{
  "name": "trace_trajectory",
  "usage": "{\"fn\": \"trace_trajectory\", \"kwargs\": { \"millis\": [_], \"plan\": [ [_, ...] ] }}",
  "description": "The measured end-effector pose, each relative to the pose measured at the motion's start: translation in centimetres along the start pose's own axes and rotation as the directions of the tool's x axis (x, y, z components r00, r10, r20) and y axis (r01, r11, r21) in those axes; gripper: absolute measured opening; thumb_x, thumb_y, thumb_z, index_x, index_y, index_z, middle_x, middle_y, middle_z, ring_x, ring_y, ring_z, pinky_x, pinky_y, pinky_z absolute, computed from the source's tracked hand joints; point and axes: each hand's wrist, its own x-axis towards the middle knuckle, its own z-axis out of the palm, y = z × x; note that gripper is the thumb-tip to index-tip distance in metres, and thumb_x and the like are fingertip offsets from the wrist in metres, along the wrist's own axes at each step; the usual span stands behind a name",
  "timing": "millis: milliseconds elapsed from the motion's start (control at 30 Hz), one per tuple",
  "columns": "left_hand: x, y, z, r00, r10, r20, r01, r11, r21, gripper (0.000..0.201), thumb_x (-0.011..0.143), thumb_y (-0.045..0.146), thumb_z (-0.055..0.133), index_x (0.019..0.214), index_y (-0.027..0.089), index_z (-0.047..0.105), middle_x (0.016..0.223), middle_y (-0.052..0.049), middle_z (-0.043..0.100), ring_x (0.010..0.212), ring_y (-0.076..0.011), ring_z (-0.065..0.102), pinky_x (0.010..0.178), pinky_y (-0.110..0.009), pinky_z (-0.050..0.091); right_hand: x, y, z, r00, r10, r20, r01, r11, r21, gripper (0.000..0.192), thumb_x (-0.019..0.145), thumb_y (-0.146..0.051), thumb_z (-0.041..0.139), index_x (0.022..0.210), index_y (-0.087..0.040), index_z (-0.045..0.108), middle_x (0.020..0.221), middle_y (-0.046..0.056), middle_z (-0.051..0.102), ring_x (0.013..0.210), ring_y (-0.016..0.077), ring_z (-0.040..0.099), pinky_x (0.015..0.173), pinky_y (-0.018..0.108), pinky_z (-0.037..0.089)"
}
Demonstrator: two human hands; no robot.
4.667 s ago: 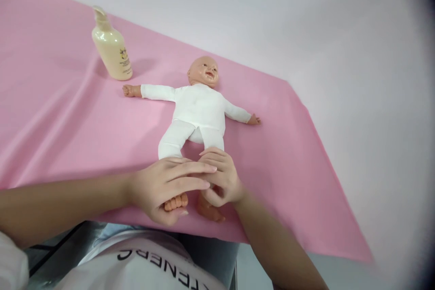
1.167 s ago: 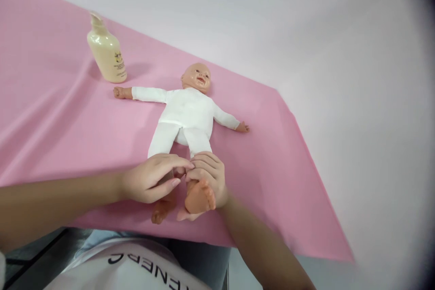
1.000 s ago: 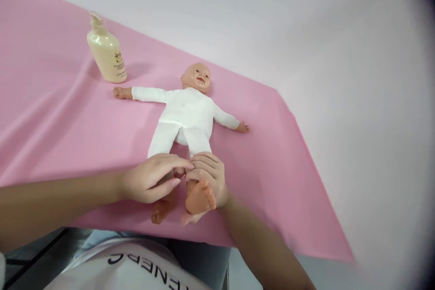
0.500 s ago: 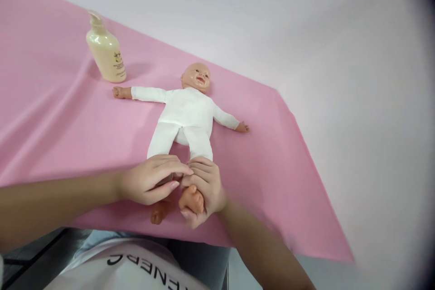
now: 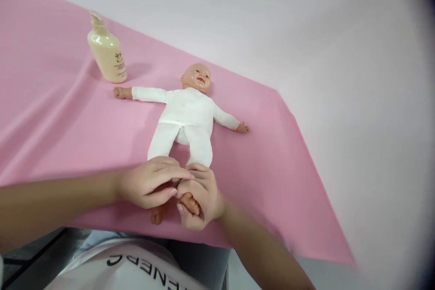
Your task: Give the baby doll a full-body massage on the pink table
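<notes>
A pink cloth (image 5: 61,136) spreads out from under both hands, running far beyond the left hand, where it is cut off by the picture's side; its near edge hangs just below the wrists, and its right edge slants away well past the right hand. On it, straight ahead of the fingers, a baby doll (image 5: 185,115) in a white suit lies on its back with arms spread, head farthest from the hands. The doll's shins and most of both feet are hidden under the hands. The right hand (image 5: 200,195) is closed around one doll foot, only whose toes peep out between thumb and fingers. The left hand (image 5: 147,186) lies curled over the other leg, fingertips touching the right hand; whether it grips or merely rests cannot be told. That leg's foot (image 5: 157,215) pokes out below the left palm, close to the cloth's near edge. Far beyond the left hand, just past the doll's outstretched hand, stands a cream pump bottle (image 5: 106,52), upright and clear of both hands.
</notes>
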Motion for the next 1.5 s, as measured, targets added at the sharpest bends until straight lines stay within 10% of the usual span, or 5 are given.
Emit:
{"fn": "trace_trajectory", "kwargs": {
  "millis": [400, 967, 1500],
  "plan": [
    [0.2, 0.1, 0.3, 0.999, 0.029, 0.024, -0.029, 1.000, 0.000, 0.041, 0.089, 0.018, 0.045, 0.129, 0.021, 0.046, 0.078, -0.003, 0.067, 0.068, -0.0185, 0.063, 0.067, -0.032, 0.054, 1.3, -0.1, -0.4, 0.982, -0.102, -0.161, 0.122, 0.986, 0.116, 0.026, 0.095, -0.044, 0.034, 0.086, -0.023, 0.046, 0.062, -0.004, 0.056, 0.056, 0.0137, 0.055, 0.066, 0.032, 0.050],
    [-0.3, 0.0, 0.9, 1.000, 0.016, -0.012, -0.016, 0.999, 0.037, 0.045, 0.082, 0.023, 0.056, 0.127, 0.024, 0.051, 0.073, -0.001, 0.065, 0.064, -0.0173, 0.059, 0.067, -0.031, 0.051, 0.5, -0.2, 0.5, 0.997, -0.030, 0.069, 0.029, 1.000, 0.010, 0.013, 0.071, -0.024, 0.048, 0.084, -0.024, 0.044, 0.077, -0.001, 0.067, 0.067, 0.0137, 0.063, 0.073, 0.033, 0.049],
    [0.1, 1.8, 1.3, 0.995, 0.001, -0.097, 0.001, 1.000, 0.015, 0.052, 0.084, 0.005, 0.052, 0.130, 0.029, 0.052, 0.062, 0.003, 0.054, 0.064, -0.0150, 0.052, 0.060, -0.022, 0.045, 0.5, 0.0, 0.8, 1.000, 0.012, -0.024, -0.011, 0.999, 0.048, 0.018, 0.067, -0.021, 0.042, 0.084, -0.025, 0.045, 0.058, -0.004, 0.053, 0.051, 0.0142, 0.049, 0.063, 0.032, 0.045]
  ]
}}
